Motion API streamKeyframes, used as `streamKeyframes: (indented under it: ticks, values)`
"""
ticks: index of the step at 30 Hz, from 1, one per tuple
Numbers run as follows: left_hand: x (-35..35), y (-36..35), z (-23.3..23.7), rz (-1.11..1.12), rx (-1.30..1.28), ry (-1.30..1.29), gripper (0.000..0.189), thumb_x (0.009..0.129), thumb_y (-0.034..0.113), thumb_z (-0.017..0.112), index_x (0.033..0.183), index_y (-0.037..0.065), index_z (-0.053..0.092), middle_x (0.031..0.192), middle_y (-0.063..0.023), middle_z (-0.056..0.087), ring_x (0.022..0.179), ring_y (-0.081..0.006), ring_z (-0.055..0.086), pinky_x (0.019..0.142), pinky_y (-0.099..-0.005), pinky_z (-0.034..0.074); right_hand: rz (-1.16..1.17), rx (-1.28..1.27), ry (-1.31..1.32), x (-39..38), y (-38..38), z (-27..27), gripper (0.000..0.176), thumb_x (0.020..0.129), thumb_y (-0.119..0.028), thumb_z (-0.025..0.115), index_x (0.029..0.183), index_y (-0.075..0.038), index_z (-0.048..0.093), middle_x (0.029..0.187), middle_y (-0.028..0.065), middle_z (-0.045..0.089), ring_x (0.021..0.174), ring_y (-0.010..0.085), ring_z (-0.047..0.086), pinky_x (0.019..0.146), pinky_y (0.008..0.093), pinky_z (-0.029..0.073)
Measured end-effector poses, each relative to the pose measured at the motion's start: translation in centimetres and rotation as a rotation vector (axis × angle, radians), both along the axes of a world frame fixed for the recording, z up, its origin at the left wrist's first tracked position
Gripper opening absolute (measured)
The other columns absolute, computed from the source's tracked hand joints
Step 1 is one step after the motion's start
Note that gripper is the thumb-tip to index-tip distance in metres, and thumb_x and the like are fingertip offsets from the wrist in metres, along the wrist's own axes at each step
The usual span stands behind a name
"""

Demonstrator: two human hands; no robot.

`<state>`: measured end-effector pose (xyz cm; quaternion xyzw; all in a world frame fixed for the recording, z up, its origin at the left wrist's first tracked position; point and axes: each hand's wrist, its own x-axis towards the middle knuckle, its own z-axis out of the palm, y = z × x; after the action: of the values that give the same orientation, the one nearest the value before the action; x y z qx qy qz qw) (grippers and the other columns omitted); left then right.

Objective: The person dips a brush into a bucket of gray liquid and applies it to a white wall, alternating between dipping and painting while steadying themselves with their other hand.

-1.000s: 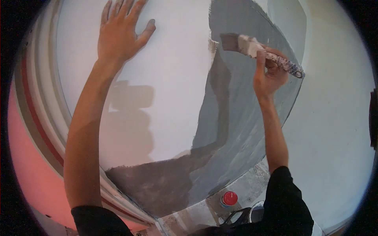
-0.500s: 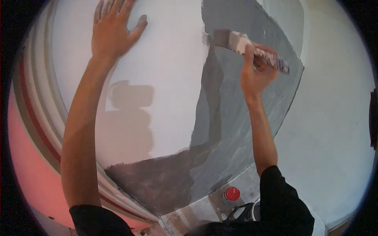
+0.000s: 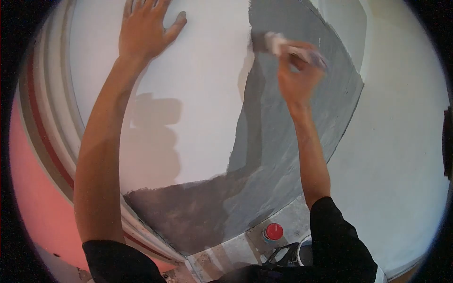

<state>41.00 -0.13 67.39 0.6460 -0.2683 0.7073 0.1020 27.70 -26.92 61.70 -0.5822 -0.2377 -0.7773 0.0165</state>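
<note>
My left hand [image 3: 144,30] lies spread against the white part of the wall [image 3: 203,94], its fingertips cut off by the top of the view. In my right hand [image 3: 299,75] is a paintbrush [image 3: 277,43], gripped by its handle and blurred by motion. The dark bristles are at the border where the white surface meets the grey paint [image 3: 288,127]. That grey covers the right side and the bottom of this wall section.
Below, on the floor, stands a container with a red lid [image 3: 273,231]. Beside it is a bucket [image 3: 306,252], partly hidden by my right sleeve. Curved moulding [image 3: 45,104] borders the left side, and a pale wall [image 3: 391,165] rises at the right.
The brush and my right hand have moved left and slightly up, to the edge of the white area. My left hand stays spread on the wall; the view has shifted slightly.
</note>
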Motion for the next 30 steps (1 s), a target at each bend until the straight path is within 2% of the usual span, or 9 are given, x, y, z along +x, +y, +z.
streamKeyframes:
  ticks: [6,9,12,15,18,21,24,27,30]
  values:
    - [0.4,0.1,0.0,-0.016,0.006,-0.017,0.064,0.094,0.038,0.054,0.148,0.008,0.039,0.161,-0.0155,0.026,0.151,-0.0321,0.016,0.124,-0.0503,0.010,0.141,-0.034,-0.053,0.2,-0.1,-1.3,0.007,0.087,-0.007,0.073,0.093,-0.004,0.069,0.090,0.0072,0.072,0.081,0.0169,0.073,0.071,0.0294,0.061]
    - [0.4,-0.1,0.0,0.007,-0.001,-0.008,0.063,0.095,0.038,0.054,0.149,0.009,0.038,0.161,-0.0153,0.026,0.151,-0.0322,0.016,0.125,-0.0503,0.009,0.041,0.132,0.133,-0.5,0.2,-2.3,0.008,0.086,-0.005,0.073,0.093,-0.004,0.069,0.090,0.0080,0.073,0.080,0.0167,0.073,0.068,0.0292,0.060]
    - [1.1,0.4,0.2,-0.037,0.030,-0.054,0.063,0.095,0.038,0.054,0.149,0.010,0.038,0.161,-0.0145,0.025,0.151,-0.0311,0.016,0.125,-0.0505,0.009,0.131,0.099,-0.030,-0.2,-0.1,-3.3,0.008,0.086,-0.005,0.073,0.092,-0.003,0.069,0.088,0.0092,0.073,0.079,0.0172,0.073,0.066,0.0297,0.060]
    - [0.5,0.0,0.1,0.027,0.003,-0.005,0.063,0.095,0.038,0.053,0.149,0.010,0.037,0.161,-0.0138,0.024,0.152,-0.0298,0.016,0.125,-0.0502,0.009,0.061,0.228,0.160,-0.3,0.0,-4.1,0.008,0.086,-0.004,0.073,0.092,-0.003,0.068,0.085,0.0098,0.072,0.078,0.0168,0.073,0.064,0.0296,0.059]
    - [0.0,-0.1,-0.2,0.045,-0.016,-0.010,0.063,0.095,0.039,0.053,0.150,0.011,0.037,0.162,-0.0129,0.024,0.152,-0.0289,0.015,0.125,-0.0491,0.008,0.176,0.192,-0.048,-0.4,-0.3,-5.3,0.007,0.086,-0.005,0.073,0.091,-0.002,0.068,0.083,0.0098,0.072,0.075,0.0170,0.073,0.064,0.0296,0.059]
    - [0.3,0.1,0.0,0.021,0.007,0.001,0.063,0.095,0.039,0.053,0.150,0.012,0.036,0.162,-0.0127,0.024,0.152,-0.0288,0.014,0.125,-0.0487,0.008,0.000,0.212,0.162,-0.1,-0.1,-6.0,0.006,0.086,-0.004,0.072,0.090,-0.002,0.069,0.083,0.0105,0.072,0.074,0.0169,0.072,0.063,0.0296,0.059]
    - [-0.3,-0.1,0.0,0.025,-0.013,0.037,0.063,0.095,0.039,0.054,0.150,0.012,0.037,0.162,-0.0125,0.024,0.152,-0.0288,0.014,0.125,-0.0487,0.008,0.107,0.216,-0.008,-0.9,-0.2,-6.6,0.007,0.087,-0.005,0.072,0.090,0.000,0.069,0.083,0.0119,0.073,0.073,0.0182,0.073,0.064,0.0303,0.059]
    - [0.3,0.0,0.0,0.043,-0.006,-0.004,0.063,0.095,0.038,0.054,0.149,0.011,0.037,0.162,-0.0126,0.024,0.152,-0.0291,0.015,0.125,-0.0490,0.009,-0.058,0.230,0.246,-0.5,0.5,-7.3,0.008,0.086,-0.004,0.072,0.091,0.000,0.069,0.085,0.0123,0.073,0.075,0.0189,0.073,0.066,0.0302,0.059]
    - [-0.1,-0.1,-0.1,0.026,-0.020,-0.002,0.063,0.095,0.038,0.054,0.149,0.011,0.038,0.162,-0.0127,0.024,0.152,-0.0293,0.016,0.125,-0.0489,0.009,0.189,0.257,0.071,-1.5,0.7,-6.1,0.009,0.084,-0.003,0.073,0.092,-0.001,0.069,0.087,0.0115,0.073,0.075,0.0198,0.073,0.068,0.0305,0.060]
